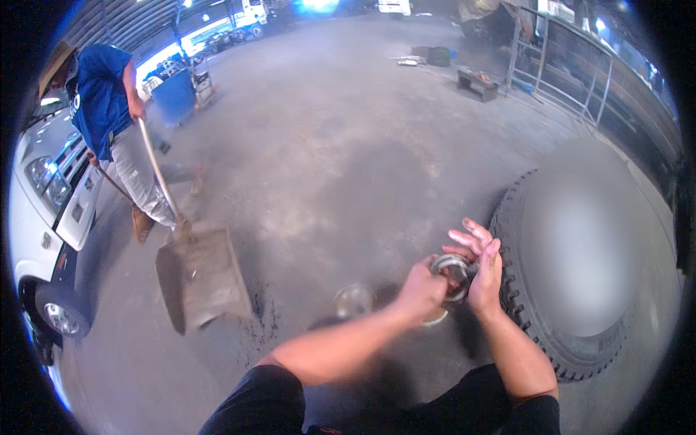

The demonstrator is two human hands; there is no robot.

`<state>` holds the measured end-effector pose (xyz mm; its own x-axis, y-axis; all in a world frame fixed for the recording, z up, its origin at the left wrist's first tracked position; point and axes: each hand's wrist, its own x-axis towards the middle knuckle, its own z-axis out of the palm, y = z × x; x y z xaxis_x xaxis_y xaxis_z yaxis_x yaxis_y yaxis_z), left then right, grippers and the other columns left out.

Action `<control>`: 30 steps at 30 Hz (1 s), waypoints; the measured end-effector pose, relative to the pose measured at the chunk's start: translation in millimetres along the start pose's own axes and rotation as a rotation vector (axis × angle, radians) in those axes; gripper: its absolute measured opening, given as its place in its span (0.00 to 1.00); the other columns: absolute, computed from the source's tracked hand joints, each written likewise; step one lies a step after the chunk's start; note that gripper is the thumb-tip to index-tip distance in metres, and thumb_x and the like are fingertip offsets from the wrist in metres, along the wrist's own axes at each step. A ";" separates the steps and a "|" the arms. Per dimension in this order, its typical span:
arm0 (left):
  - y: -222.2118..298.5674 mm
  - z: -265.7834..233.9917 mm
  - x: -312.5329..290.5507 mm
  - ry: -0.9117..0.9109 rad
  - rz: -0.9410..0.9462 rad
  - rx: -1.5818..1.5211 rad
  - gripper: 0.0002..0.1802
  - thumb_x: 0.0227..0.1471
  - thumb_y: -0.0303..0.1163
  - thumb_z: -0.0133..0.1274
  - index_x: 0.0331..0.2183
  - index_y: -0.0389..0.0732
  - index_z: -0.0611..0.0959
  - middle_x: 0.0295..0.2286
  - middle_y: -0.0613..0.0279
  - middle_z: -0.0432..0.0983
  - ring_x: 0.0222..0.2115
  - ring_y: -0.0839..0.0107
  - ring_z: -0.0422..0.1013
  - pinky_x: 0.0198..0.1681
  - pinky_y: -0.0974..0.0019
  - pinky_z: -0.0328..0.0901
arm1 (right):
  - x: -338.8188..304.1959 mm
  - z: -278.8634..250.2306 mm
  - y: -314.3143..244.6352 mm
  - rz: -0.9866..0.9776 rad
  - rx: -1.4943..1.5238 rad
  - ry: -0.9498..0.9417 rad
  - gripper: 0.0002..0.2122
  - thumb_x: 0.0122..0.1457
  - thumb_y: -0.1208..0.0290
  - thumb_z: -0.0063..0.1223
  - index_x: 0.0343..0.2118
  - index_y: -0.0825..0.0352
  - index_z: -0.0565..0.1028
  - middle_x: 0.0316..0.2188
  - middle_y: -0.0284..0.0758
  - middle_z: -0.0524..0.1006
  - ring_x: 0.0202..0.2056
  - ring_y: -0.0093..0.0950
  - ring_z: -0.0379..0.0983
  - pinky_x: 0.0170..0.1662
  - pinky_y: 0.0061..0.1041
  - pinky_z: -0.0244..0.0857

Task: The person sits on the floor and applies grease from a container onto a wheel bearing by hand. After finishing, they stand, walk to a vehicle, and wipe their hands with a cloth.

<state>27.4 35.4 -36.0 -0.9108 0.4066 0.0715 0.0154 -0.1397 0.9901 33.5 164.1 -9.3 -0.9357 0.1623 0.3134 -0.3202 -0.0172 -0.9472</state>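
Observation:
My left hand (423, 291) is closed around one side of a round, greasy metal bearing (455, 275). On its other side, the palm of my right hand (484, 277) rests against the bearing with the fingers stretched up and apart. Dark smears show on the right fingers. Beneath my hands, a pale round part (435, 317) is mostly covered by my left hand and forearm. A shallow round metal dish or cap (354, 300) lies on the floor left of them, blurred.
A large knobbly tyre (516, 304) lies close at my right. On the left, a person in a blue shirt (109, 94) holds a long-handled dustpan (203, 279) beside a white truck (45, 210). Farther off are a blue bin (174, 98), a low bench (477, 85) and a metal frame (547, 80).

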 end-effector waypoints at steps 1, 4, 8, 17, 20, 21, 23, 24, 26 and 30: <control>-32.9 -4.5 5.2 0.021 0.232 0.367 0.15 0.42 0.21 0.46 0.37 0.38 0.77 0.26 0.58 0.76 0.26 0.64 0.74 0.29 0.62 0.67 | 2.0 6.2 6.8 0.017 -0.051 0.047 0.34 0.62 0.41 0.27 0.52 0.73 0.63 0.53 0.46 0.66 0.41 0.40 0.74 0.45 0.39 0.69; -26.1 1.2 2.5 0.044 0.235 0.412 0.15 0.43 0.21 0.47 0.37 0.39 0.77 0.26 0.56 0.76 0.26 0.66 0.75 0.28 0.63 0.67 | 6.2 -1.0 19.9 0.079 -0.183 0.103 0.33 0.64 0.43 0.24 0.48 0.74 0.66 0.50 0.46 0.68 0.36 0.36 0.75 0.42 0.37 0.70; -7.6 3.8 -1.0 -0.036 0.223 0.350 0.14 0.43 0.21 0.48 0.37 0.38 0.76 0.25 0.56 0.76 0.20 0.67 0.74 0.21 0.65 0.67 | 13.0 -14.6 32.4 0.310 -0.192 0.036 0.34 0.64 0.42 0.21 0.49 0.72 0.68 0.44 0.46 0.74 0.34 0.32 0.74 0.38 0.35 0.70; 16.8 5.1 4.4 -0.111 -0.299 -0.138 0.15 0.45 0.19 0.40 0.38 0.36 0.74 0.24 0.56 0.76 0.18 0.65 0.74 0.11 0.67 0.65 | 19.5 -20.3 6.8 0.367 0.416 -0.213 0.49 0.48 0.25 0.06 0.62 0.62 0.54 0.57 0.45 0.63 0.51 0.39 0.66 0.55 0.42 0.58; 11.2 5.9 7.5 -0.095 -0.301 -0.302 0.17 0.40 0.17 0.39 0.36 0.34 0.73 0.23 0.54 0.74 0.16 0.63 0.73 0.10 0.66 0.65 | 9.8 -20.9 11.4 0.362 0.168 -0.422 0.52 0.45 0.23 0.04 0.64 0.61 0.50 0.61 0.43 0.56 0.56 0.39 0.62 0.60 0.41 0.51; 11.9 8.0 6.2 -0.115 -0.269 -0.337 0.17 0.38 0.17 0.39 0.36 0.33 0.72 0.22 0.54 0.74 0.16 0.63 0.73 0.10 0.66 0.65 | 7.3 -27.3 14.9 0.337 0.079 -0.462 0.52 0.44 0.23 0.05 0.64 0.63 0.48 0.62 0.43 0.55 0.58 0.39 0.57 0.61 0.40 0.48; 13.6 8.6 5.2 -0.124 -0.281 -0.356 0.17 0.38 0.17 0.38 0.35 0.32 0.72 0.23 0.52 0.73 0.16 0.62 0.73 0.10 0.66 0.65 | 8.0 -37.6 22.2 0.264 -0.082 -0.532 0.53 0.44 0.23 0.06 0.64 0.66 0.45 0.63 0.43 0.52 0.62 0.39 0.50 0.63 0.38 0.43; 16.0 7.6 2.6 -0.147 -0.283 -0.354 0.16 0.38 0.17 0.38 0.35 0.32 0.72 0.23 0.52 0.73 0.16 0.61 0.73 0.10 0.66 0.65 | 6.0 -42.1 25.3 0.220 -0.151 -0.562 0.54 0.44 0.23 0.07 0.64 0.67 0.44 0.64 0.44 0.51 0.63 0.39 0.48 0.64 0.37 0.41; 26.6 3.2 0.9 -0.163 -0.297 -0.368 0.16 0.38 0.17 0.38 0.34 0.31 0.71 0.23 0.52 0.73 0.17 0.61 0.74 0.11 0.66 0.65 | 2.9 -42.8 16.1 0.205 -0.129 -0.617 0.55 0.43 0.22 0.09 0.64 0.69 0.43 0.64 0.45 0.50 0.65 0.38 0.42 0.64 0.38 0.38; 33.6 0.4 -1.1 -0.162 -0.285 -0.354 0.16 0.38 0.17 0.38 0.35 0.31 0.72 0.22 0.53 0.73 0.18 0.61 0.74 0.12 0.66 0.66 | -2.9 -37.1 12.4 0.177 -0.024 -0.480 0.53 0.46 0.24 0.09 0.61 0.71 0.53 0.61 0.46 0.57 0.60 0.39 0.54 0.61 0.39 0.49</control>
<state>29.1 30.6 -2.8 -0.7819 0.6048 -0.1513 -0.3927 -0.2892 0.8730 37.7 200.0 -24.5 -0.9396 -0.3128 0.1387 -0.1526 0.0204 -0.9881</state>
